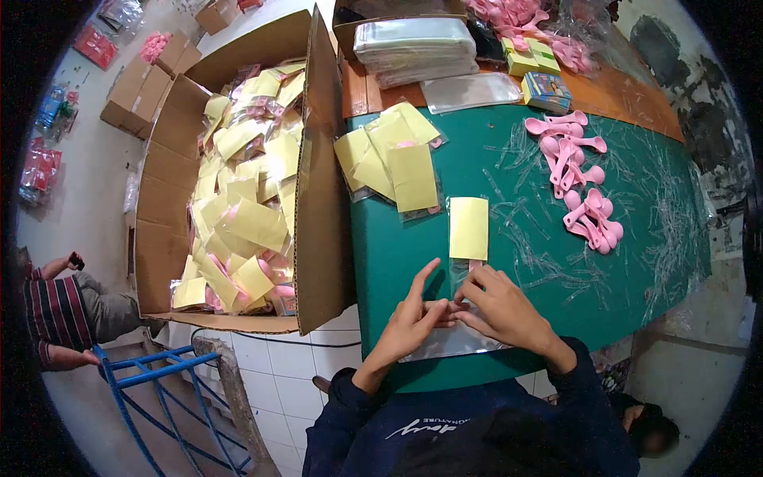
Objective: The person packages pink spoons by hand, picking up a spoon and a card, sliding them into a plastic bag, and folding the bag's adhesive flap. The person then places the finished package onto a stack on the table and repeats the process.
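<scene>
A clear plastic bag with a yellow card (469,229) lies on the green table, a bit of pink showing below the card. Over the bag's near end my two hands meet. My left hand (415,319) has its index finger raised, while its thumb and other fingers close on the bag's end. From the right, my right hand (502,304) bends down with thumb and fingertips pinched together; what they hold is hidden. Beneath both hands, another clear plastic sheet or bag (453,342) lies at the table's front edge.
Left stands a big cardboard box (324,159) of bagged yellow cards. Several packed bags (389,155) lie beyond my left hand. Pink spoons (592,219) and clear strips (532,254) spread rightward. Stacked plastic bags (413,48) sit behind. Another person (60,310) is left, near a blue frame (159,370).
</scene>
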Motion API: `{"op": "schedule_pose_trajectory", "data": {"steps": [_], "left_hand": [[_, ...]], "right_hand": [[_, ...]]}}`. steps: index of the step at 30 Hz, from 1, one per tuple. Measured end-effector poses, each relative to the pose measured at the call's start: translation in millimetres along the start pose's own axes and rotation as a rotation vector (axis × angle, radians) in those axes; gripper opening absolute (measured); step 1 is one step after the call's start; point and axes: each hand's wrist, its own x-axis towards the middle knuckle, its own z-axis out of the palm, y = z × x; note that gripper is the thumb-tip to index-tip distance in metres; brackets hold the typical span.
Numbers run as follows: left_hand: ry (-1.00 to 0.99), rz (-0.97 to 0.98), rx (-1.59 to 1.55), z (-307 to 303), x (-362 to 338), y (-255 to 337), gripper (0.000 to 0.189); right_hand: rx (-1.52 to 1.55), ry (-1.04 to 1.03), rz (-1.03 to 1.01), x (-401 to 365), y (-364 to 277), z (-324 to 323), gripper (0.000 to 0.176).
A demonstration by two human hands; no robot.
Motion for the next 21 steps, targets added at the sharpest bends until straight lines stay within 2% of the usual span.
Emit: {"op": "schedule_pose_trajectory", "data": {"steps": [6,9,12,15,18,20,21], "left_hand": [[-0.004,-0.025,-0.219,0.1,-1.2,-2.6,0.06],[0.024,0.002,-0.266,2.8,1.0,0.0,0.061],[0.064,0.027,-0.086,7.3,0.4,6.4,0.064],[0.256,0.165,0.12,12.2,2.2,3.1,0.063],[0.181,0.096,0.045,6.7,-0.4,9.1,0.057],[0.17,0.079,0.031,7.2,-2.9,8.4,0.051],[0.157,0.074,0.057,4.7,-3.0,3.0,0.049]], "right_hand": [[-0.11,-0.008,-0.084,-0.7,-1.0,6.9,0.021],[-0.229,0.09,-0.221,-0.9,-5.4,9.0,0.021],[-0.258,0.096,-0.274,-2.9,-6.9,10.9,0.02],[0.061,-0.041,-0.336,-6.9,-5.2,-2.0,0.017],[0.477,-0.172,-0.2,-13.8,17.8,-51.0,0.017],[0.624,-0.055,-0.178,-22.0,65.8,-88.0,0.019],[0.738,0.044,0.0,-28.9,86.7,-105.3,0.019]]}}
